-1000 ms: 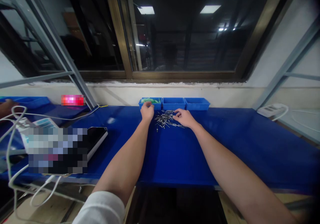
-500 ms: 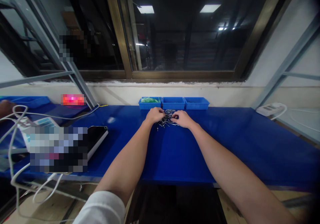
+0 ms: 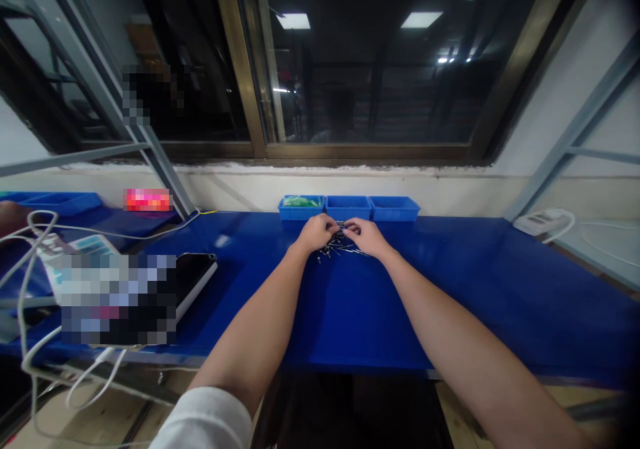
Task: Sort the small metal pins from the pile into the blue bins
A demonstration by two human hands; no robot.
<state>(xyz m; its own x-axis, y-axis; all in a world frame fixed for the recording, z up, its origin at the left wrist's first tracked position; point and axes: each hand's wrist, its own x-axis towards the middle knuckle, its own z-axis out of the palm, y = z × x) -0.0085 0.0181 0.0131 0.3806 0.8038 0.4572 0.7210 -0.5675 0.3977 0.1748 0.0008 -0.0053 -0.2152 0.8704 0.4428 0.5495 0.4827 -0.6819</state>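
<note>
A loose pile of thin metal pins (image 3: 330, 247), some with a thicker end, lies on the blue tabletop (image 3: 355, 315) in front of me. My left hand (image 3: 319, 231) is at the pile's left side, fingers curled and tips close together. From the right, my right hand (image 3: 365, 234) reaches in with thumb and forefinger pinched over the pile. The fingertips of both hands are near each other. Whatever lies between them is too small to make out.
Behind the pile stand three blue bins: the left bin (image 3: 301, 217) holds green packaging, then a middle bin (image 3: 349, 214) and a right bin (image 3: 395, 214). A dark-screened device (image 3: 196, 265) and white cables (image 3: 23, 315) sit left. A power strip (image 3: 545, 222) lies right. Another person's hand (image 3: 11, 217) shows far left.
My right hand has moved slightly up and left, and its thumb and forefinger have come together. My left hand has shifted a little to the right, closer to the right hand.
</note>
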